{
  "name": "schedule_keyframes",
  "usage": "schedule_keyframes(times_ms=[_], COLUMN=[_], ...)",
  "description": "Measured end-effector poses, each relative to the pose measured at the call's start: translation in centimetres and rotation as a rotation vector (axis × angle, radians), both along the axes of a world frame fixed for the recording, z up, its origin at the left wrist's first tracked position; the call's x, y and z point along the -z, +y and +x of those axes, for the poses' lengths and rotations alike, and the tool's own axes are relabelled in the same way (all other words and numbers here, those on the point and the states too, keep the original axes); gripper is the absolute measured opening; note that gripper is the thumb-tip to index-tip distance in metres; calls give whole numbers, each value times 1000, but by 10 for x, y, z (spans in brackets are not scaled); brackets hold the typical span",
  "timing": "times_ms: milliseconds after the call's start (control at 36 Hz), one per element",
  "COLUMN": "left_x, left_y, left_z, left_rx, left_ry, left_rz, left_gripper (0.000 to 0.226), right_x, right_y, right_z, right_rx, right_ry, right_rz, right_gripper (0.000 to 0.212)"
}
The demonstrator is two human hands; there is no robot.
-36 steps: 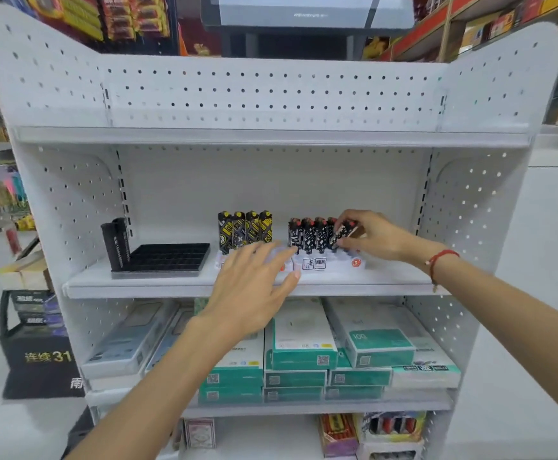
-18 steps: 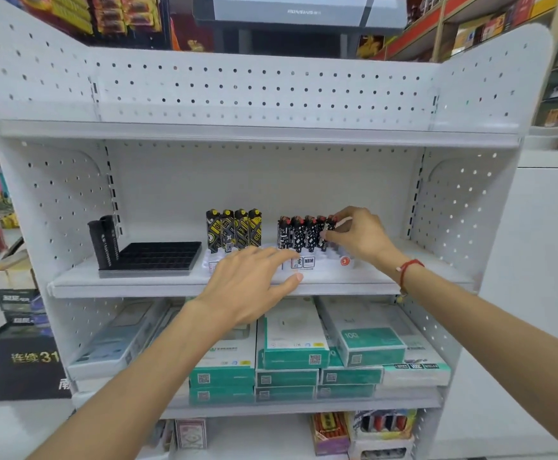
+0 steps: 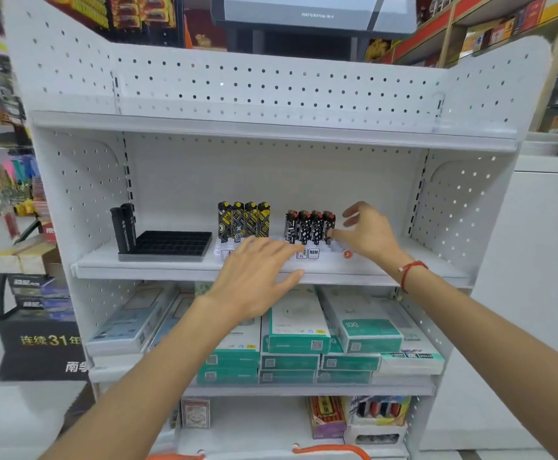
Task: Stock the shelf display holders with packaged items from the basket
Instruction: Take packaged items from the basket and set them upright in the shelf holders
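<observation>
A person stands at a white shelf unit and works on the middle shelf point(image 3: 171, 265). Near the middle of that shelf sits a white holder point(image 3: 324, 255) with little slots. Four black and red packs point(image 3: 309, 227) stand upright in a row at its back. The right hand point(image 3: 368, 235) is just beside the last pack in that row, at the right end. Its fingers are loose and apart, and it holds nothing that I can see. The left hand point(image 3: 257, 273) lies flat with straight, spread fingers at the front edge of the shelf, and it seems to press on the front of the holder to keep it from sliding. Next to it, toward the left, four yellow and black packs point(image 3: 243, 222) stand in a second white holder. Near the left end of the shelf is a black tray point(image 3: 171, 242) with two black packs point(image 3: 124, 227) at its corner. I think one pack has just gone into its slot. The basket is not plain to see; only orange handles point(image 3: 332, 451) peek out at the bottom. The next move calls for a hand to reach down, take another pack, and stand it in the next free slot.
</observation>
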State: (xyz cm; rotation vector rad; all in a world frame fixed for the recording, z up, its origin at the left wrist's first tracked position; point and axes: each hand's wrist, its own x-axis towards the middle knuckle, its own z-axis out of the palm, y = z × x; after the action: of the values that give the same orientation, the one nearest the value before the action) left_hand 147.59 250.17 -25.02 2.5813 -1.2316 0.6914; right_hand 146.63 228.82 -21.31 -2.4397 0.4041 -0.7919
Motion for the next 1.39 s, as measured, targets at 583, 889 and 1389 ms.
schedule_keyframes(times_ms=[583,889,1389], left_x=[249,418,520], left_y=[100,136,126], left_z=[-84,-92,-128], left_rx=[-342,-399,-277], left_ry=[565,967,1039], left_rz=[32,326,613], left_gripper=[18,30,89], right_x=[279,442,558], right_y=[66,74,135], right_z=[-115,-137,-197], right_rx=[-673,-580,-475], right_ry=[1131,1298,1252], right_rz=[-221,-47,-372], right_gripper=[31,23,118])
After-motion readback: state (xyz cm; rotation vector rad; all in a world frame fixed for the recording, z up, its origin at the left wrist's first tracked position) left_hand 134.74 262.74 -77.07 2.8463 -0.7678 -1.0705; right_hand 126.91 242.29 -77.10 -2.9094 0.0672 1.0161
